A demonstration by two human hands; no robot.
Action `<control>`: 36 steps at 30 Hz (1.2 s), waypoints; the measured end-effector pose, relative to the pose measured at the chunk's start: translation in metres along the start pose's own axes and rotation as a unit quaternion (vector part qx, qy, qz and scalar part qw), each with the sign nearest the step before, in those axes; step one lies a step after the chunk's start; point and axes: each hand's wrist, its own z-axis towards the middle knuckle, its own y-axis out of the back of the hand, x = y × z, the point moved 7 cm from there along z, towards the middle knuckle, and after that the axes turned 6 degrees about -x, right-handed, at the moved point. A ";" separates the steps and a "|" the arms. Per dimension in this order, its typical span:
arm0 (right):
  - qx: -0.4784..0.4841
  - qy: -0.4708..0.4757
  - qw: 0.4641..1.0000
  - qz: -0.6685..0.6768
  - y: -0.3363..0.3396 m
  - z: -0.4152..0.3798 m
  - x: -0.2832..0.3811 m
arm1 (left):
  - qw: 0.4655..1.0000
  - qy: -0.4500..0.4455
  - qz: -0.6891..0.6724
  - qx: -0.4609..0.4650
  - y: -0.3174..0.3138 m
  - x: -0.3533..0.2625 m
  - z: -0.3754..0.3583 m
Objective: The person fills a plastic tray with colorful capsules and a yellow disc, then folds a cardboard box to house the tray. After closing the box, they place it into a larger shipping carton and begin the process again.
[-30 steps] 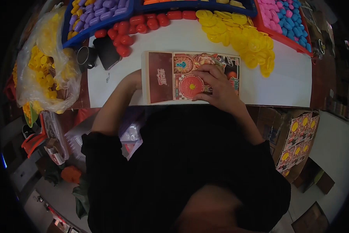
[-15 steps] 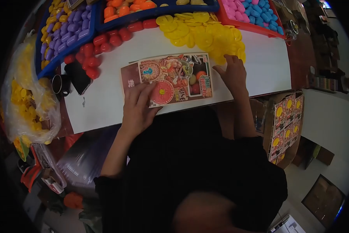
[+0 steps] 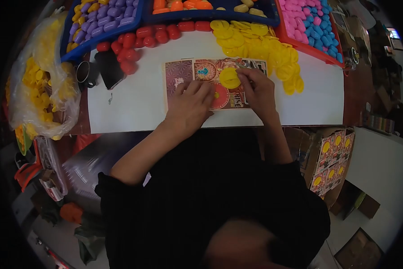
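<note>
A flat printed cardboard box with colourful artwork and a red round dial lies on the white table in front of me. My left hand holds it near the front edge, fingers over the top and thumb by the edge. Between the thumb and fingers of my right hand is a yellow plastic disc, above the box beside the dial. A spread pile of yellow discs lies behind the right hand. The right hand covers part of the box's right side.
Red capsules line the back left, near a black phone and a mug. Blue trays and a red tray hold coloured pieces. A plastic bag stands left; a carton of printed boxes sits lower right.
My right hand has come from the yellow pile to the box, now with a yellow disc in its fingers. My left hand stays on the box. The camera view has shifted.
</note>
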 end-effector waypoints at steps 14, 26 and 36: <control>0.086 0.198 0.956 -0.199 -0.016 0.001 0.032 | 0.987 0.026 -0.156 0.010 0.004 0.025 -0.002; 0.069 0.244 0.956 -0.146 -0.028 -0.026 0.049 | 0.974 0.079 -0.210 0.001 0.005 0.032 0.000; 0.155 0.177 0.967 -0.101 -0.025 -0.023 0.035 | 0.947 0.148 -0.276 0.074 -0.009 0.053 0.022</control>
